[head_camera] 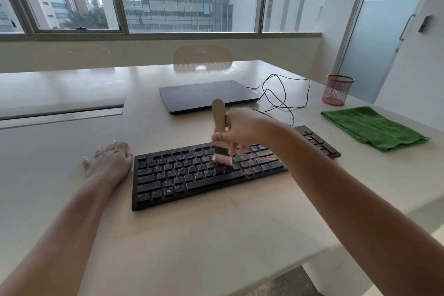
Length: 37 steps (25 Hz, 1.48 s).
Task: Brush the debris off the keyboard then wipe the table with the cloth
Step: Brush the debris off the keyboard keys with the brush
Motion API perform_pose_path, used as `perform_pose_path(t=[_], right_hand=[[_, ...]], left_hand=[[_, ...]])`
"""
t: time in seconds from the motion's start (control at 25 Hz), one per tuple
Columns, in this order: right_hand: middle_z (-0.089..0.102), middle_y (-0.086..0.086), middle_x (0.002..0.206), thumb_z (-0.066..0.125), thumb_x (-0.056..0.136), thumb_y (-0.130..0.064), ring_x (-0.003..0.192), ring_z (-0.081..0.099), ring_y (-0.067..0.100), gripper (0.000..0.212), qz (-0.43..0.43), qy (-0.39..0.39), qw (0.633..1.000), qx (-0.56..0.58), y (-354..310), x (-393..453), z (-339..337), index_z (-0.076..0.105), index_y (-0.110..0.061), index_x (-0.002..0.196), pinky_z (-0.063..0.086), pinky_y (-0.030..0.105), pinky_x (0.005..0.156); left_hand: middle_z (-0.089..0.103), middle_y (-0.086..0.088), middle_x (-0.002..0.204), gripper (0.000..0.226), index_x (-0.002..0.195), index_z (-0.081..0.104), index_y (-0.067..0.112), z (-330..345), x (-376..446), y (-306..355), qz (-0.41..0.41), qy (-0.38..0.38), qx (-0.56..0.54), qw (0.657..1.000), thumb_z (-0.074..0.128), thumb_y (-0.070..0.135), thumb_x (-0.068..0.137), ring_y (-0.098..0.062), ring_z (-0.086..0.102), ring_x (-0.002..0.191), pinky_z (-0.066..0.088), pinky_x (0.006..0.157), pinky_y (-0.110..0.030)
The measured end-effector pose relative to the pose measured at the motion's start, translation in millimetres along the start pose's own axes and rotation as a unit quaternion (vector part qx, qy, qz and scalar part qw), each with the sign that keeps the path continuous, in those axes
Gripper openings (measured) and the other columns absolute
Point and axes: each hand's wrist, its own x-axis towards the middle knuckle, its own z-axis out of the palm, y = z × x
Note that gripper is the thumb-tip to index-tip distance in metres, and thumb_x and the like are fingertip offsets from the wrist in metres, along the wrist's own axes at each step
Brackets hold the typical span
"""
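1. The black keyboard (206, 170) lies at an angle on the pale table (192, 235), its right end farther from the person than its left. A broad band of bare tabletop runs between it and the near edge.
2. The right hand (236, 127) grips the wooden handle of a brush (219, 132), fingers curled round it. The brush stands nearly upright and its pale bristles touch the keys in the middle of the keyboard; the bristles are blurred.
3. Brownish debris (266, 158) lies on the keys right of the brush and on the number pad at the far right end.
4. The left hand (108, 158) rests flat on the table just beside the keyboard's left end, fingers straight and spread, holding nothing.
5. The folded green cloth (372, 127) lies near the right edge of the table, well apart from the keyboard.
6. A red mesh cup (337, 90) stands behind the cloth, close to the table's far right corner.
7. A closed dark laptop (204, 95) lies behind the keyboard, with a black cable (283, 96) looping on the table to its right.
8. A chair (201, 57) stands at the far side of the table, below a wide window (187, 5).
9. A frosted glass door (384, 26) stands to the right.
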Motion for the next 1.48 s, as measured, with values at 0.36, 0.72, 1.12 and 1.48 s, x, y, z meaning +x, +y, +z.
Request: perform_pose_path(t=[0.36,0.72,1.12,1.48], right_hand=[[0.071,0.007,0.071,0.052,0.094,-0.032,0.061,0.069,0.016,0.029,0.017,0.091,0.995,-0.042,21.3,-41.8,0.1,0.065,-0.005,0.092,0.053,0.021,0.058],[0.062,-0.008,0.060,0.054,0.094,-0.029,0.058,0.066,0.006,0.017,-0.018,0.152,0.988,-0.010,29.0,-40.0,7.3,0.062,-0.014,0.093,0.048,0.014,0.053],[0.059,0.002,0.071,0.052,0.095,-0.022,0.045,0.057,0.003,0.022,-0.051,0.120,0.991,0.024,31.8,-11.9,12.7,0.060,-0.003,0.103,0.045,0.011,0.042],[0.061,-0.006,0.076,0.056,0.093,-0.019,0.063,0.061,0.010,0.021,-0.138,-0.049,0.981,0.130,-1.5,-14.4,22.7,0.064,-0.007,0.108,0.054,0.020,0.055]], left_hand=[[0.022,-0.001,0.156,0.043,0.141,0.034,0.023,0.7,1.6,-2.0,0.005,-0.001,0.004,1.000,0.027,0.034,0.100,-0.028,0.015,0.144,0.009,0.114,-0.054],[0.022,-0.001,0.156,0.046,0.143,0.032,0.022,1.5,2.5,-2.1,0.004,0.001,0.010,1.000,0.025,0.037,0.100,-0.028,0.016,0.144,0.010,0.114,-0.054],[0.024,-0.001,0.155,0.046,0.143,0.032,0.023,1.9,-0.2,-2.7,0.008,0.000,0.010,1.000,0.024,0.038,0.100,-0.027,0.017,0.144,0.012,0.114,-0.054],[0.023,-0.002,0.156,0.045,0.143,0.033,0.022,1.5,0.9,-1.6,0.008,0.003,0.005,1.000,0.025,0.037,0.100,-0.028,0.016,0.144,0.011,0.114,-0.052]])
